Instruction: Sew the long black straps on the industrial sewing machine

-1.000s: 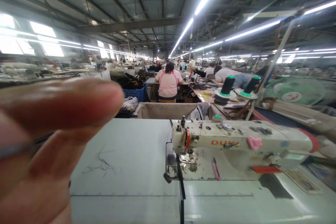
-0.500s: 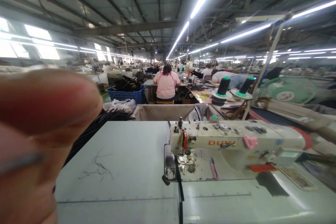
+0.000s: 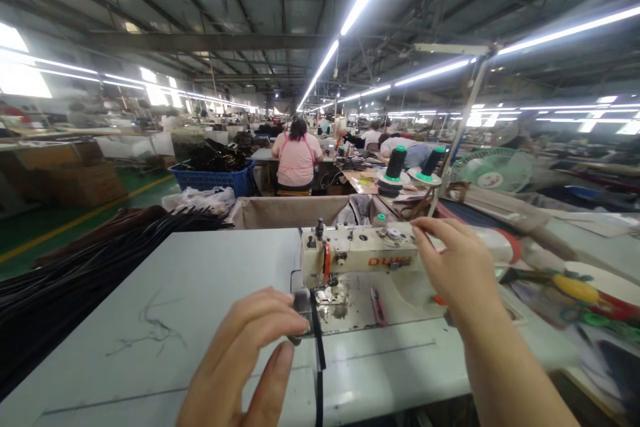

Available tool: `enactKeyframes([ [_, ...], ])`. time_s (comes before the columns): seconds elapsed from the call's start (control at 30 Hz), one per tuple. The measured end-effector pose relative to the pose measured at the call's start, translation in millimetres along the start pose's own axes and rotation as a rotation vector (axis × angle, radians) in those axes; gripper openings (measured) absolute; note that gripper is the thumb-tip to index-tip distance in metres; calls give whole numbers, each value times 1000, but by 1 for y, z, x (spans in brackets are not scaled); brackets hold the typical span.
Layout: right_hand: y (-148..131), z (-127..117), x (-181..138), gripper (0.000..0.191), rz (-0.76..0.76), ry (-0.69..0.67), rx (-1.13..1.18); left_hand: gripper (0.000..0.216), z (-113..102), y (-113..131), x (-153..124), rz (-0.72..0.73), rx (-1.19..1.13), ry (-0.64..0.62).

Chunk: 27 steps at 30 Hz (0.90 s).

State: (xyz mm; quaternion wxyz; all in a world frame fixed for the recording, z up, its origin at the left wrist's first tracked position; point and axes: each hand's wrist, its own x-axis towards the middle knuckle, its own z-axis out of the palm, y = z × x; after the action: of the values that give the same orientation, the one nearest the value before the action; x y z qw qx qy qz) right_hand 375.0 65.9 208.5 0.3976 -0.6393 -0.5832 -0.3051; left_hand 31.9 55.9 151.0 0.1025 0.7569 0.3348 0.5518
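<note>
Left hand fingertips at black strap on bench, grip unclear; right hand loose, fingers apart, on sewing machine.

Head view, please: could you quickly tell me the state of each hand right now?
Left hand: open, fingertips at the black strap.
Right hand: laid over the sewing machine; grip cannot be told.

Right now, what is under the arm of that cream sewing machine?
On the cream sewing machine bed lie pink thread snips; a narrow black strap runs under its needle end. The right hand hides everything further right.
</note>
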Motion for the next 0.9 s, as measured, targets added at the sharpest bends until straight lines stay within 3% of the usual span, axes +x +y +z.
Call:
enactKeyframes([
  [0.13,41,48,0,31,-38,-275,-173,18,34,-36,-34,-105,5,-180],
  [0.33,57,74,18,56,-232,-476,-126,19,52,-111,-96,-378,54,-333],
  [0.47,63,79,29,54,-293,-526,-104,21,53,-132,-109,-434,58,-375],
  [0.63,63,71,29,43,-237,-444,-100,22,61,-132,-109,-428,37,-354],
  [0.73,46,60,5,43,-153,-313,-105,22,71,-131,-112,-413,43,-306],
  [0.8,27,51,-30,35,-68,-224,-64,21,78,-133,-116,-394,45,-290],
  [0.83,16,47,-54,29,31,-193,86,21,81,-136,-119,-385,50,-274],
  [0.9,-7,40,-107,26,244,-371,460,23,88,-142,-125,-371,70,-223],
])
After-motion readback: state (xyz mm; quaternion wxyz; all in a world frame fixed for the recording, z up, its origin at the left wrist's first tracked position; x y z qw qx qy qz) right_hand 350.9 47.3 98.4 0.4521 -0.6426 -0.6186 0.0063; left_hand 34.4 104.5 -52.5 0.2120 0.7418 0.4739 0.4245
